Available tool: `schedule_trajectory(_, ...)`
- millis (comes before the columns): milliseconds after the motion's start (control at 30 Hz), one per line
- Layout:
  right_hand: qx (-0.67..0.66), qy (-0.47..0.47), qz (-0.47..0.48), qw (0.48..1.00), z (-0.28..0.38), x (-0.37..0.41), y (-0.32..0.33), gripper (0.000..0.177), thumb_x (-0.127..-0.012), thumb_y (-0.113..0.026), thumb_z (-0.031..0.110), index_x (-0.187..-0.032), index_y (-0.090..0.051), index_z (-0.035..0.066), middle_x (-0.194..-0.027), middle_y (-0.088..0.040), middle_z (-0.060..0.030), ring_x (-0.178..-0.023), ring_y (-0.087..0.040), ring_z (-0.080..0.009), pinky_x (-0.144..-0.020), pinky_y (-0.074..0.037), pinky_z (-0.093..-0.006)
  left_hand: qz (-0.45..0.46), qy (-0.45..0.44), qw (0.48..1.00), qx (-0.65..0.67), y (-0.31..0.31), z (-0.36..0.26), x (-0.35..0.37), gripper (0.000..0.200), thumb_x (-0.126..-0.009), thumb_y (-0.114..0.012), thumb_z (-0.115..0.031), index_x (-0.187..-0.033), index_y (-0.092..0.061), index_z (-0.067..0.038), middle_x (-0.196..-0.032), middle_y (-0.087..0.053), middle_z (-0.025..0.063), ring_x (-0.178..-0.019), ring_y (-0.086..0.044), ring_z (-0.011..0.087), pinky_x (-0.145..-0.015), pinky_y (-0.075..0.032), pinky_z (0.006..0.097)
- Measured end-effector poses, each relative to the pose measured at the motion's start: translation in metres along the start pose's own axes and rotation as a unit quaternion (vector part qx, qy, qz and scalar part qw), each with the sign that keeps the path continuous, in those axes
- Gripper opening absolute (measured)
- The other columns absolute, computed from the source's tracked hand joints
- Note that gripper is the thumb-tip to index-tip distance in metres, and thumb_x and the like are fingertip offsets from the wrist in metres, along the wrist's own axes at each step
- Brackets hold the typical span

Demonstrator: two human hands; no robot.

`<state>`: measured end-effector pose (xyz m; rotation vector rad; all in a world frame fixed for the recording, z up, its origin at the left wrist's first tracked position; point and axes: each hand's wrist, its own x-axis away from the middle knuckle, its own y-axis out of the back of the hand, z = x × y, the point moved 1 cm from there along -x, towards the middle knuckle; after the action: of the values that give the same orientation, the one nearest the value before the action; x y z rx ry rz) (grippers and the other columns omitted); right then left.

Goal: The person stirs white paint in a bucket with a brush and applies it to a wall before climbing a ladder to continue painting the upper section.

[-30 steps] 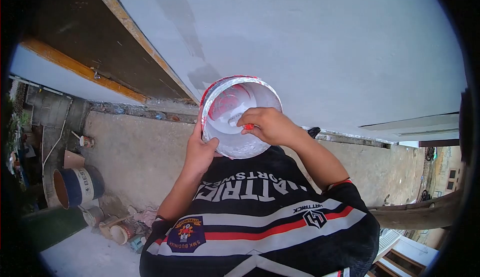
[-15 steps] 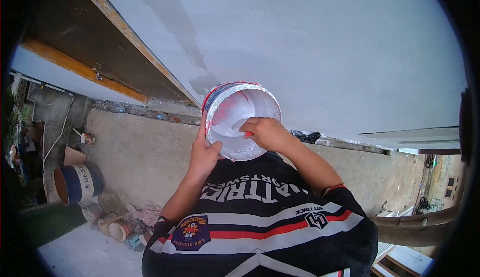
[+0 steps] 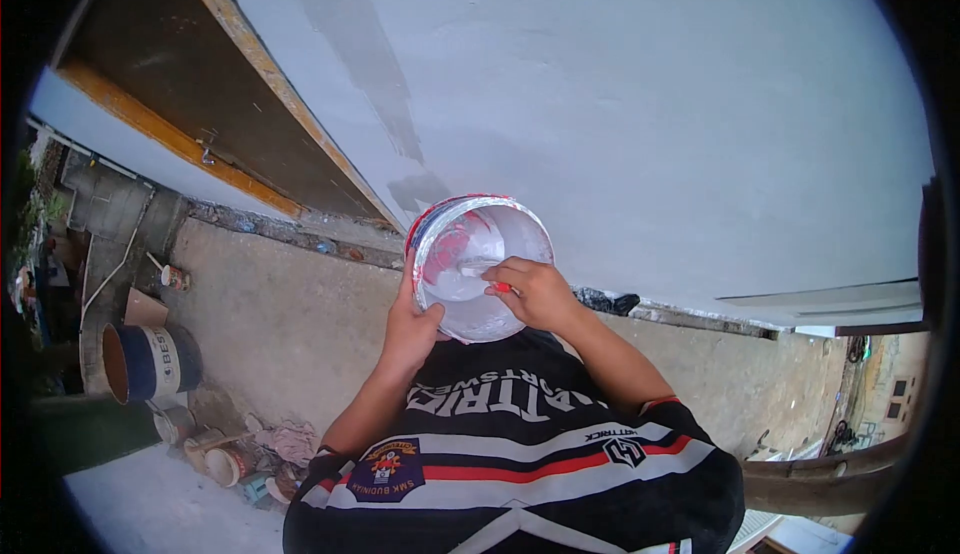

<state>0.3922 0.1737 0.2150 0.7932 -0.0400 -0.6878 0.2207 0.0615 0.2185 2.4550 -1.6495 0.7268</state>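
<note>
A paint bucket [image 3: 540, 222], tilted so that its mouth faces me, is in front of my chest, white paint smeared over its rim and inside. My left hand [image 3: 412, 332] is closed on the bucket's left side, thumb over the rim. Inside the mouth, my right hand [image 3: 535, 292] grips a paintbrush [image 3: 476, 268]; a bit of its red handle shows between the fingers, and the white-coated head points left into the bucket. Paint pooled at the bottom is partly hidden by the hand and brush.
A pale wall [image 3: 650, 104] rises ahead, with a greyer strip on its left and a brown door [image 3: 190, 64] in a yellow frame. On the concrete ground [image 3: 290, 314] to the left stand a large blue drum [image 3: 150, 364], a small can [image 3: 175, 277] and several old pails [image 3: 225, 466]. A black plastic bag [image 3: 608, 302] lies along the wall's foot.
The bucket and both hands sit slightly lower in view. My right hand has shifted within the bucket's mouth, and the brush's pale head now shows more clearly.
</note>
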Motion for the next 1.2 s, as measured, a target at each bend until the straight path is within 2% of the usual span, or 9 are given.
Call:
schedule_trajectory(233,-0.158,-0.099,-0.179,0.966,0.002,0.001,0.016,0.017,-0.084,-0.065,0.005,-0.100,-0.064,0.000,-0.088,-0.067,-0.0120,-0.079,-0.065,-0.0197,-0.070,-0.053,-0.0311,-0.019,0.018,0.999,0.040,0.014,0.011,0.001,0.086,-0.078,-0.043,0.010,-0.149,-0.008,-0.023,-0.135,-0.041,0.0181,-0.098,-0.061,0.0308,-0.061,-0.060,0.0354)
schedule_trajectory(333,-0.423,-0.172,-0.241,0.856,-0.003,0.006,0.028,0.015,-0.086,-0.062,0.003,-0.099,-0.063,-0.004,-0.092,-0.066,-0.0127,-0.082,-0.065,-0.0191,-0.073,-0.056,-0.0310,-0.035,0.023,0.998,0.040,0.018,0.012,0.003,0.080,-0.080,-0.042,0.008,-0.148,-0.011,-0.020,-0.132,-0.044,0.0184,-0.098,-0.062,0.0324,-0.061,-0.061,0.0400)
schedule_trajectory(600,-0.573,-0.168,-0.269,0.756,-0.003,0.017,0.050,0.020,-0.091,-0.058,0.011,-0.102,-0.057,-0.006,-0.096,-0.063,-0.0175,-0.085,-0.066,-0.0271,-0.074,-0.059,-0.0360,-0.047,0.028,0.998,0.044,0.022,0.017,0.009,0.074,-0.081,-0.042,0.007,-0.146,-0.016,-0.017,-0.129,-0.046,0.0187,-0.099,-0.061,0.0345,-0.061,-0.061,0.0438)
schedule_trajectory(700,-0.476,-0.228,-0.261,0.808,-0.007,0.019,0.021,0.019,-0.089,-0.061,0.013,-0.100,-0.059,-0.003,-0.092,-0.065,-0.0151,-0.078,-0.067,-0.0251,-0.070,-0.057,-0.0347,-0.045,0.024,0.998,0.042,0.021,0.018,0.012,0.073,-0.080,-0.042,0.007,-0.146,-0.018,-0.016,-0.128,-0.047,0.0186,-0.100,-0.061,0.0343,-0.061,-0.061,0.0441)
schedule_trajectory(800,-0.042,-0.043,-0.139,0.988,0.016,0.015,-0.003,0.019,-0.085,-0.064,0.013,-0.097,-0.062,-0.002,-0.089,-0.065,-0.0142,-0.073,-0.065,-0.0221,-0.064,-0.053,-0.0330,-0.038,0.029,0.999,0.021,0.022,0.022,0.012,0.074,-0.080,-0.043,0.007,-0.145,-0.018,-0.017,-0.127,-0.048,0.0183,-0.100,-0.061,0.0338,-0.062,-0.060,0.0443)
schedule_trajectory(900,0.096,0.026,-0.109,0.989,0.025,0.017,-0.036,0.016,-0.083,-0.066,0.011,-0.095,-0.065,0.002,-0.082,-0.063,-0.0137,-0.069,-0.064,-0.0234,-0.059,-0.050,-0.0331,-0.031,0.032,0.999,0.000,0.019,0.022,0.015,0.072,-0.081,-0.043,0.006,-0.145,-0.019,-0.017,-0.126,-0.049,0.0178,-0.100,-0.061,0.0334,-0.062,-0.060,0.0440)
schedule_trajectory(1033,-0.066,-0.040,-0.118,0.990,0.022,0.009,-0.032,0.011,-0.081,-0.067,0.011,-0.092,-0.067,0.008,-0.075,-0.059,-0.0118,-0.065,-0.061,-0.0279,-0.055,-0.049,-0.0344,-0.027,0.027,0.999,0.010,0.017,0.029,0.019,0.070,-0.083,-0.045,0.005,-0.145,-0.020,-0.017,-0.126,-0.049,0.0174,-0.100,-0.061,0.0329,-0.062,-0.061,0.0427)
schedule_trajectory(1133,0.108,0.063,-0.095,0.988,0.026,0.007,-0.033,0.013,-0.080,-0.068,0.013,-0.092,-0.066,0.007,-0.078,-0.060,-0.0109,-0.064,-0.062,-0.0272,-0.055,-0.049,-0.0346,-0.026,0.039,0.999,0.008,0.015,0.030,0.020,0.068,-0.085,-0.046,0.003,-0.145,-0.020,-0.018,-0.127,-0.048,0.0174,-0.102,-0.061,0.0327,-0.062,-0.061,0.0428)
schedule_trajectory(1200,0.027,-0.009,-0.110,0.994,0.019,0.006,-0.033,0.014,-0.078,-0.070,0.013,-0.091,-0.066,0.008,-0.079,-0.061,-0.0094,-0.064,-0.062,-0.0274,-0.055,-0.049,-0.0346,-0.026,0.044,0.999,0.006,0.014,0.031,0.021,0.068,-0.086,-0.046,0.002,-0.145,-0.020,-0.018,-0.127,-0.048,0.0175,-0.102,-0.060,0.0327,-0.062,-0.061,0.0432)
